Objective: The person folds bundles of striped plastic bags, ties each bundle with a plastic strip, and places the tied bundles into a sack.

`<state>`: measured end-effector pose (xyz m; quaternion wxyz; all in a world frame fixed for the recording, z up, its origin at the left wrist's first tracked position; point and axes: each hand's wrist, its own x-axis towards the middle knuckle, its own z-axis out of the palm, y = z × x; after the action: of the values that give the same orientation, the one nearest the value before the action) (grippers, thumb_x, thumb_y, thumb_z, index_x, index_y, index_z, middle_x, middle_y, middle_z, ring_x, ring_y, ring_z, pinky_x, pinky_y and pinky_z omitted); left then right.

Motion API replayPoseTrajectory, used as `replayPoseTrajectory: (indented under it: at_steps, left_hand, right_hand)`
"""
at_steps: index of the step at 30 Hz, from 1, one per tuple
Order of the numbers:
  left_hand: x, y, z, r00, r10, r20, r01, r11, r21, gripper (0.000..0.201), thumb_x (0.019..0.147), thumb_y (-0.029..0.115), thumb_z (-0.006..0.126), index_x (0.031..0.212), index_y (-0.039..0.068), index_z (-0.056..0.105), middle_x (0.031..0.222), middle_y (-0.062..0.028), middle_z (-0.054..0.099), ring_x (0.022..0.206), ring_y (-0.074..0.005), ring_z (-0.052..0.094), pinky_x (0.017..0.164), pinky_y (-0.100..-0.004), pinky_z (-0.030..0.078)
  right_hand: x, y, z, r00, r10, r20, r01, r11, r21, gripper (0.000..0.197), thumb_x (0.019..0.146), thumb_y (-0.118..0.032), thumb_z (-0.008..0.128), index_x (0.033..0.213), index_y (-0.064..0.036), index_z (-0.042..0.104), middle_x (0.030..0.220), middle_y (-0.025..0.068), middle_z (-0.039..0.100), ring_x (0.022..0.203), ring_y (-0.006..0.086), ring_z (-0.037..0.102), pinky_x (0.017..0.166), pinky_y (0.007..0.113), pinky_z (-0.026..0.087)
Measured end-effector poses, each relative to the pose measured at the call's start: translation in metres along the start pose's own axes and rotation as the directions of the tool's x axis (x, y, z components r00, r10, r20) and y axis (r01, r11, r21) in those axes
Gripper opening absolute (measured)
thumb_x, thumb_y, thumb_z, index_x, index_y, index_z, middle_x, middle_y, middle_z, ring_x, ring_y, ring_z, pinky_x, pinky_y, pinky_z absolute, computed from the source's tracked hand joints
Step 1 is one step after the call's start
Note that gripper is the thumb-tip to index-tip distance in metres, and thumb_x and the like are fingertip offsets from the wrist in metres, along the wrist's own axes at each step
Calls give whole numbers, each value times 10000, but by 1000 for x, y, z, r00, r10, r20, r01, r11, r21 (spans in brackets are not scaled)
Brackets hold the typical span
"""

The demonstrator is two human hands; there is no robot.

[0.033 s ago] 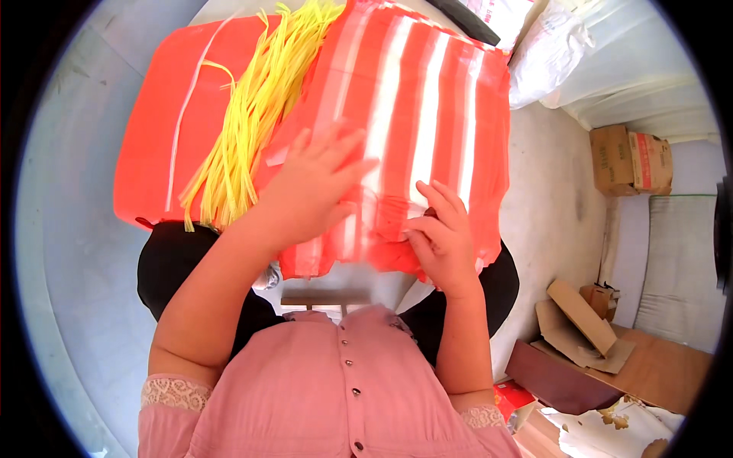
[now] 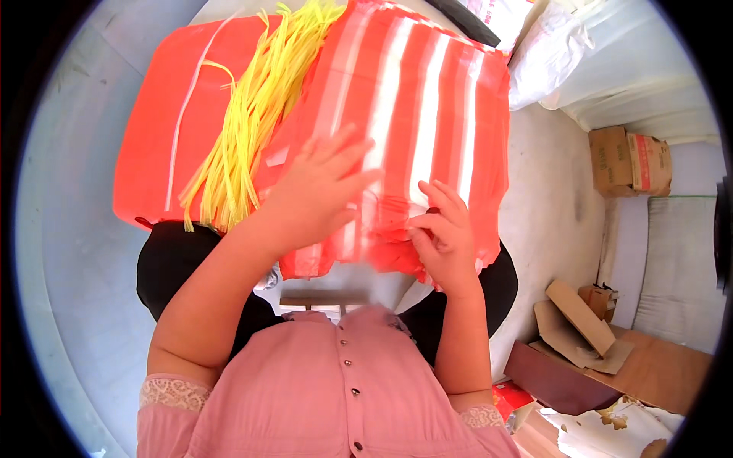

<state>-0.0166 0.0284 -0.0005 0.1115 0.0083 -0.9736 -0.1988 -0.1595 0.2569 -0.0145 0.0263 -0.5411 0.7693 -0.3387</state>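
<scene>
A stack of red-and-white striped plastic bags lies in front of me, over my lap. My left hand rests flat on it with fingers spread, holding nothing. My right hand pinches the crumpled near edge of a striped bag. To the left lies a plain red stack of bags. A bundle of yellow plastic strings lies across it, just left of my left hand.
White sacks are piled at the upper right. Brown cardboard boxes stand at the right, with flattened cardboard and a wooden board lower right. Grey concrete floor lies on the left.
</scene>
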Motion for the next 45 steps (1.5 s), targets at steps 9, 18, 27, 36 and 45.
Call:
replayPoseTrajectory:
  at_steps: [9,18,27,36,45]
  left_hand:
    - [21,17,25,975,-96,-202,19,935,-354,385,770,101,790,1146,132,716,1366,-96,622,1441,-386,427,1160,-576,349]
    - [29,16,32,972,-16,-234,-57,952,-299,270,792,10,676,994,166,766,1286,-28,673,1399,-382,476,1166,-590,340]
    - [7,-11,-14,745,-645,-172,166,428,-888,291,1081,221,497,1248,46,658,1335,-72,635,1375,-220,502,1178,-375,345]
    - [-8,-8,-21,674,-721,161,108,-119,-987,417,1110,284,443,1464,63,460,1493,-122,461,1359,-194,473,1169,-358,356]
    - [-16,-10,-22,651,-688,320,331,-123,-936,609,1030,198,592,1568,122,316,1284,-75,603,1050,-151,611,993,-329,480]
  right_hand:
    - [18,-19,-10,853,516,77,-388,529,754,40,931,-27,662,945,-7,694,1411,127,608,952,104,622,852,270,499]
    - [34,-48,1,885,440,-149,-332,824,459,403,823,38,734,1217,-6,659,1394,127,619,1232,266,615,1016,384,501]
    - [43,-17,8,843,534,-69,-391,695,604,243,994,-47,627,1219,-23,714,1142,63,726,855,74,661,593,214,528]
    - [45,-30,8,819,569,-72,-343,586,734,261,966,-57,665,1222,-42,717,1019,26,719,821,72,627,722,218,498]
    - [45,-32,14,677,733,-67,-421,460,782,208,977,-94,684,1176,-67,737,884,-9,696,671,54,565,618,215,473]
